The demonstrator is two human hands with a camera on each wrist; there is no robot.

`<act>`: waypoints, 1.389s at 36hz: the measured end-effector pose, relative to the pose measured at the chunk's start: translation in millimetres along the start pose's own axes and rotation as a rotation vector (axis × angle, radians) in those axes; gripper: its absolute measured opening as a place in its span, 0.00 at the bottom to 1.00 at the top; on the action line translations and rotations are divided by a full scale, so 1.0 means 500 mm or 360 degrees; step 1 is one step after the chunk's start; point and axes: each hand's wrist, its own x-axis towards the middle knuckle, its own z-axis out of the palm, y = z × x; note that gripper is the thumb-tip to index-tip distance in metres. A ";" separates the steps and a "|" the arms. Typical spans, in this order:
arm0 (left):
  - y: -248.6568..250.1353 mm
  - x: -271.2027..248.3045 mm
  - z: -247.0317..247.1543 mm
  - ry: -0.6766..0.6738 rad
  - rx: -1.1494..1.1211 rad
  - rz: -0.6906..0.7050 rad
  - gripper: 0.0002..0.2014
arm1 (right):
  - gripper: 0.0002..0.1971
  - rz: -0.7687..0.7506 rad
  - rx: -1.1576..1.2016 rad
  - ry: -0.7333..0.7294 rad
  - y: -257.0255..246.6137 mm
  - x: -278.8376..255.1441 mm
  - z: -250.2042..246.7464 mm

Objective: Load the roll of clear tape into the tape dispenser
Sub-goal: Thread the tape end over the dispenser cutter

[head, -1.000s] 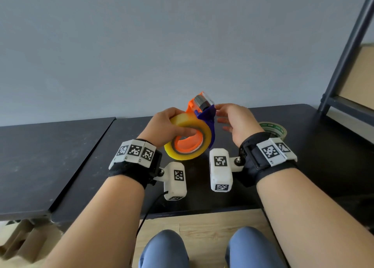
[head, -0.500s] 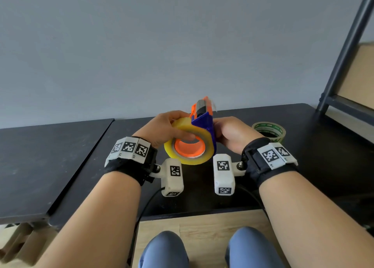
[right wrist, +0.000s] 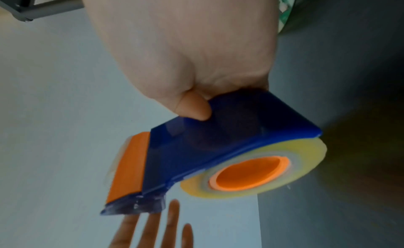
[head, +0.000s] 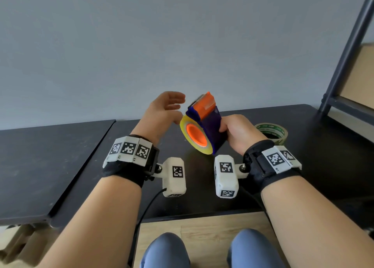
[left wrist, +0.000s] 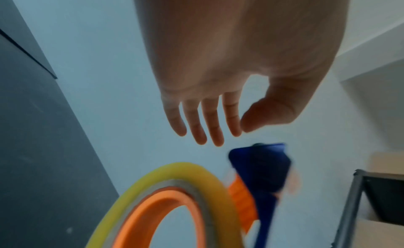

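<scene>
Right hand [head: 237,135] fingers clamp the tape dispenser [head: 210,126] (light, rigid, slick plastic, probably); left hand [head: 162,109] fingers hang apart, just beside the tape roll [head: 194,136].

R hand [head: 238,134] grips loaded tape dispenser [head: 206,124]; L hand [head: 162,111] free.

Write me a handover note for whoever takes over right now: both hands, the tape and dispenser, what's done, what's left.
Left hand: open, fingers straight, holding nothing, beside the dispenser.
Right hand: grips the tape dispenser, held above the table.
Roll of clear tape: seated on the dispenser's orange hub.
Done: roll mounted.
Left: cannot tell whether the tape end reaches the cutter; check it.
Green-printed tape roll lies on the table behind the right hand.
</scene>
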 end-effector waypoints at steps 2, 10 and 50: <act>0.013 0.001 0.003 0.0030 -0.0113 0.0048 0.26 | 0.05 0.0022 -0.0038 0.0056 -0.006 0.006 0.000; 0.020 0.012 0.034 0.0118 0.0664 0.0350 0.23 | 0.06 0.0029 -0.0128 0.0103 -0.018 0.000 0.010; -0.075 0.010 0.016 0.0323 0.0767 -0.0178 0.11 | 0.10 -0.0489 -0.0951 0.0241 -0.001 0.026 0.076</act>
